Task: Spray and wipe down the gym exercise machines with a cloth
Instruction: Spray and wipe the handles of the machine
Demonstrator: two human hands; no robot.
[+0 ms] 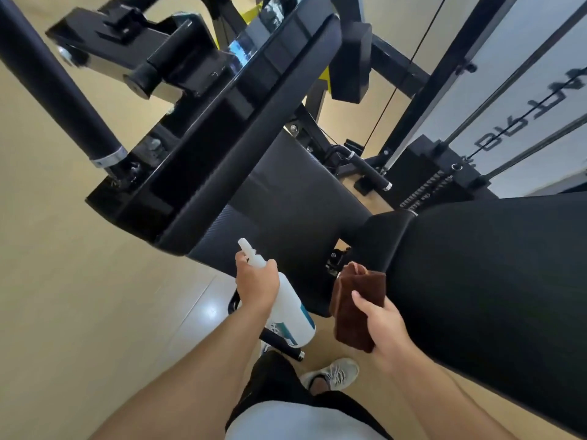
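- Head view is looking down past your forearms at a black gym machine (254, 128), with both hands held out in front of you and apart from each other.
- Your left hand (255, 282) is gripping the neck of a white spray bottle (292, 312), fingers curled round it just under the nozzle, which is pointing up and away from you towards the machine.
- The bottle's body is hanging below and to the right of that hand, with a blue-and-white label near its base.
- Your right hand (382, 325) is pinching a folded brown cloth (355, 306), thumb lying across its near face and the fingers hidden behind it.
- The cloth is sticking up above that hand, its top edge sitting just beside a large black padded roller (492, 281) that is filling the space to the right of your right hand; whether they are touching, you cannot tell.
- A black textured seat pad (286, 198) is lying just beyond both hands, between them and a long padded arm (247, 122) running further out.
- Behind that, a white weight-stack shroud (524, 90) with cables is standing far to the right.
- Below your hands, one grey sneaker (333, 373) is standing on the pale floor (63, 281).
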